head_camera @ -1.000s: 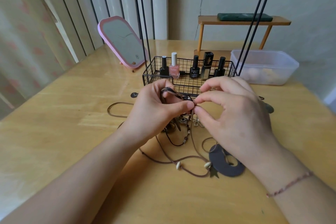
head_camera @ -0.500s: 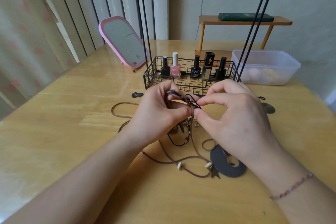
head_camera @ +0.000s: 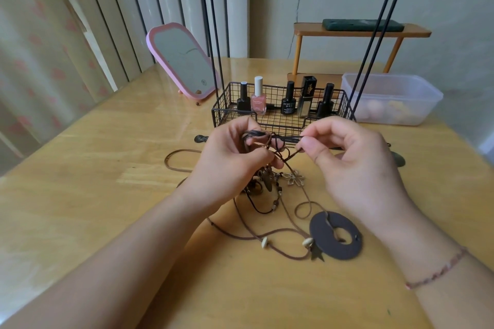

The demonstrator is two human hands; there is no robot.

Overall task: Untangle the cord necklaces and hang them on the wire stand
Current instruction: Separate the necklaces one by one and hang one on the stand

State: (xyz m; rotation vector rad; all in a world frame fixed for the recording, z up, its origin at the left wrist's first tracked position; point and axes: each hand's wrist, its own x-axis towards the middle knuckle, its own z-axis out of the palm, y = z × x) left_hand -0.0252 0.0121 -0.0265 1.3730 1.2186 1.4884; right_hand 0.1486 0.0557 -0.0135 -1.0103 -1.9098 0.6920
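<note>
Head view, left to right.
Left hand (head_camera: pixel 232 160): fingers curled round a bunch of brown cords, held above the table (head_camera: pixel 80 195).
Cord necklaces (head_camera: pixel 278 149): tangled between both hands; taut strand running roughly left-right; loose ends and pendants hanging down to the tabletop.
Right hand (head_camera: pixel 355 165): thumb and forefinger pinching one cord end.
Wire stand (head_camera: pixel 283 117): just behind the hands, uprights rising.
</note>
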